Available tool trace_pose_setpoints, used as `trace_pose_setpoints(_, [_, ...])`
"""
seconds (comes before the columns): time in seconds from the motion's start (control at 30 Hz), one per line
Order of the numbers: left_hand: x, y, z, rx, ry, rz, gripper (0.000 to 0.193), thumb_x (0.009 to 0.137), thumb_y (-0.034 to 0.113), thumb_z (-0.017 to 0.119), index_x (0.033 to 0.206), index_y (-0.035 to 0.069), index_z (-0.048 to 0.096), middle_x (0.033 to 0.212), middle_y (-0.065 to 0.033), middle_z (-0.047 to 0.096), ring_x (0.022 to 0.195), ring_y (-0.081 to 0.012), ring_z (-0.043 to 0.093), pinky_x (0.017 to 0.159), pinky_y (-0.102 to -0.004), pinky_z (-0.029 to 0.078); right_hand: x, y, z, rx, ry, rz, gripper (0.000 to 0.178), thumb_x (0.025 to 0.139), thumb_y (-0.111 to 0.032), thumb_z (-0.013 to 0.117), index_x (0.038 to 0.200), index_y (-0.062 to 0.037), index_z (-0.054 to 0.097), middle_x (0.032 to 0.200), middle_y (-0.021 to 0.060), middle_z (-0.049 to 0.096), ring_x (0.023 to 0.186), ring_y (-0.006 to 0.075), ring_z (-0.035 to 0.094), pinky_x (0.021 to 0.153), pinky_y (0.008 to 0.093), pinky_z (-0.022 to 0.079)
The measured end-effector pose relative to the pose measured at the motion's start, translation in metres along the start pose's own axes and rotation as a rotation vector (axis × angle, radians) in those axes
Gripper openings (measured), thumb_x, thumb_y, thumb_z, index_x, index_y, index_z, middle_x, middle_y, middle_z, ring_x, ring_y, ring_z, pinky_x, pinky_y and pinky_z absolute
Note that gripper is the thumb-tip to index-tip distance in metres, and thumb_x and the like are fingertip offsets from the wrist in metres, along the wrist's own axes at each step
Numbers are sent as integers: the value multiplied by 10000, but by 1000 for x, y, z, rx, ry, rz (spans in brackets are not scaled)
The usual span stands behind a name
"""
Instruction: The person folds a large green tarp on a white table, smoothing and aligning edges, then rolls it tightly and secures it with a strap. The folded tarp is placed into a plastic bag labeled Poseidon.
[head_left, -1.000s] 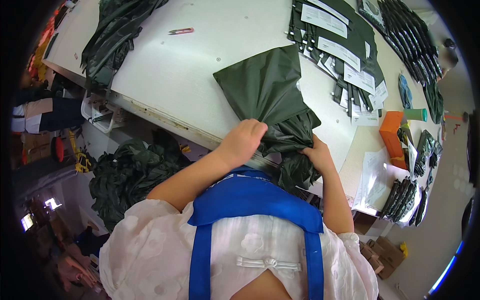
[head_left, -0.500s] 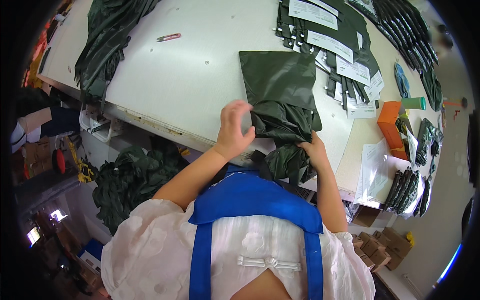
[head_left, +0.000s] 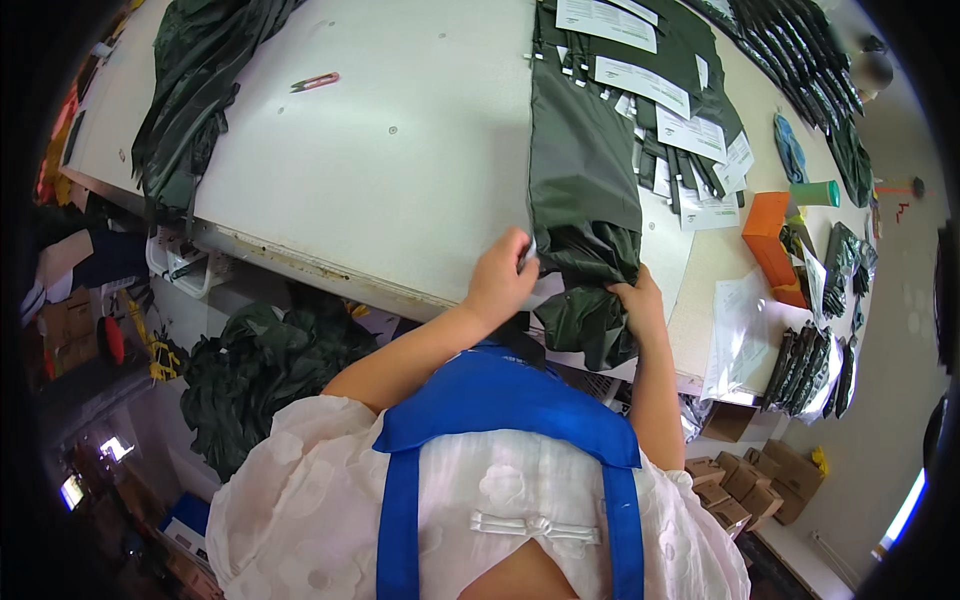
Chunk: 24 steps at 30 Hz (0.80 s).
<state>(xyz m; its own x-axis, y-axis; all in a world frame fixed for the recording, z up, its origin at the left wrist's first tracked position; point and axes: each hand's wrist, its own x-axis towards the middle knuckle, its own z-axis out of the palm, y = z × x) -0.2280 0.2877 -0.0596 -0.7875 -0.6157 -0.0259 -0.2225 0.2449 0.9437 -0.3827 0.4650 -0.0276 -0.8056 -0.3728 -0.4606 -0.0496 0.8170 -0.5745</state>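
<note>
A length of thin, dark green fabric (head_left: pixel 585 165) lies on the white table, flat at its far end. Nearer to me it is bunched in folds and hangs over the front edge. My left hand (head_left: pixel 498 278) is closed in a pinch at the left edge of these folds, with a small pale bit showing at its fingertips that I cannot make out. On the opposite side my right hand (head_left: pixel 640 305) grips the right edge of the fabric, thumb on top and the other fingers partly hidden.
Stacked dark green pieces with white printed cards (head_left: pixel 690 135) lie at the back right, near an orange box (head_left: pixel 768 245) and a green roll (head_left: pixel 815 194). Red-handled thread snips (head_left: pixel 316 82) and a dark green fabric heap (head_left: pixel 195 110) are at the left. More fabric (head_left: pixel 265 375) is piled below the table.
The fabric's far part has spread farther away and now reaches the stack with cards. My left hand has gone from fingers apart to a pinch at the fabric's left edge, moving slightly right.
</note>
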Motion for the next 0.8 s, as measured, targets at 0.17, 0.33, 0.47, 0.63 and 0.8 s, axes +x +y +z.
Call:
trace_pose_setpoints(0.17, [-11,0,-3,167,-344,293,207,768,99,657,900,46,507,796,-127,578,708,-317,577,653,-400,476,2,-1,12,325,-65,-51,503,719,-163,676,1151,48,529,1052,235,648,996,338,624,881,375,457])
trace_pose_setpoints(0.33, [21,68,-35,318,-152,385,414,724,213,724,1043,57,511,950,-117,558,902,-303,573,743,-400,477,-14,-39,10,-135,-22,-103,641,704,-239,689,1217,49,435,1125,287,587,1050,433,573,897,435,459])
trace_pose_setpoints(0.47, [56,62,4,598,-228,469,331,747,194,697,1010,59,547,947,-104,547,864,-288,577,680,-404,496,-22,-55,19,-144,51,-262,817,694,-217,680,1369,34,294,1229,268,528,1077,436,552,879,446,478])
trace_pose_setpoints(0.63, [69,69,19,579,-271,456,225,770,182,672,902,45,551,912,-110,539,819,-288,583,634,-399,508,-26,-60,17,-308,-29,-372,782,663,-166,670,1358,-17,345,1311,216,495,990,383,603,815,428,514])
trace_pose_setpoints(0.8, [74,69,27,658,-225,430,223,776,189,659,880,18,560,860,-145,562,781,-317,611,656,-408,519,-36,-61,27,-420,-8,-474,716,634,-124,647,1311,-69,422,1363,189,467,908,363,625,785,428,528])
